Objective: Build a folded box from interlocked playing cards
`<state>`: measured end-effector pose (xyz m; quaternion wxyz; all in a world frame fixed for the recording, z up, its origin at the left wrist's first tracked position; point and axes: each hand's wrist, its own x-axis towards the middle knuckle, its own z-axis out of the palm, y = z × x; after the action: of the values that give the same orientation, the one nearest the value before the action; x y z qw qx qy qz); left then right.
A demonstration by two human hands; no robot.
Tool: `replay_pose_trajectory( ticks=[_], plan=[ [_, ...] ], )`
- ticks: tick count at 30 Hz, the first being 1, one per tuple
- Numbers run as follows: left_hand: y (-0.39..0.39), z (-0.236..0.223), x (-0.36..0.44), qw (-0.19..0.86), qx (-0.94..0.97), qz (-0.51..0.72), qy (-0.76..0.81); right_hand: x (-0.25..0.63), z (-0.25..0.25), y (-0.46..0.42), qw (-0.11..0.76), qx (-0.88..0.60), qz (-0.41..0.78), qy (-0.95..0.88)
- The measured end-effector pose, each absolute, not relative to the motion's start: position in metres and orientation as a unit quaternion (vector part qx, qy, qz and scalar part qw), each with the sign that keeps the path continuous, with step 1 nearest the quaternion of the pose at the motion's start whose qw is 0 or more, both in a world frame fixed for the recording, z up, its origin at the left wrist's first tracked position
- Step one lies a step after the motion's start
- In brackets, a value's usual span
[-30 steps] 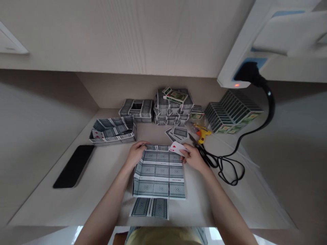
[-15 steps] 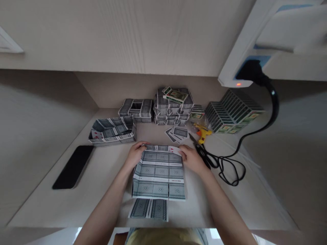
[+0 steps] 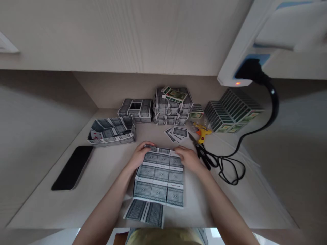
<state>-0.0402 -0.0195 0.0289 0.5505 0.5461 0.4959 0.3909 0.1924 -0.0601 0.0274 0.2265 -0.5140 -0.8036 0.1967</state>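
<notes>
A panel of joined playing cards [image 3: 159, 173], grey patterned backs up, lies before me with low raised walls along its far and left sides. My left hand [image 3: 139, 154] is closed on its far left corner, thumb inside the wall. At the far right corner, the fingers of my right hand [image 3: 188, 157] pinch a playing card [image 3: 174, 153] against the edge; only a pale strip of it shows, the rest being hidden by the fingers. A smaller strip of joined cards [image 3: 145, 212] sticks out from the panel's near edge.
An open card box [image 3: 112, 132] and a phone [image 3: 73, 167] lie left. Behind stand a card box with an opening [image 3: 135, 109] and stacked card boxes [image 3: 171, 108]. Loose cards [image 3: 177, 133], a yellow glue gun [image 3: 202, 132], scissors [image 3: 203, 156], a cable [image 3: 236, 173] and card packs [image 3: 233, 110] are right.
My right hand has brought the two of hearts to the panel's far right corner, and its red face is no longer visible. The panel has turned slightly, its near end shifting left.
</notes>
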Motion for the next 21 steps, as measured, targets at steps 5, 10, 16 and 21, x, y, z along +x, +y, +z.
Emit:
replay_pose_trajectory(
  ticks=[5,10,16,21],
  plan=[
    [-0.02,0.027,-0.037,0.518,0.555,0.373,0.533,0.185,0.017,-0.059,0.27,-0.529,0.189,-0.782],
    [-0.021,0.036,-0.046,0.452,0.616,0.349,0.542,0.188,0.014,-0.057,0.334,-0.587,0.232,-0.7],
    [-0.027,0.051,-0.057,0.418,0.73,0.281,0.461,0.177,0.016,-0.058,0.373,-0.581,0.266,-0.673],
    [-0.027,0.054,-0.053,0.331,0.776,0.195,0.5,0.167,0.015,-0.057,0.383,-0.569,0.22,-0.694]
  ],
)
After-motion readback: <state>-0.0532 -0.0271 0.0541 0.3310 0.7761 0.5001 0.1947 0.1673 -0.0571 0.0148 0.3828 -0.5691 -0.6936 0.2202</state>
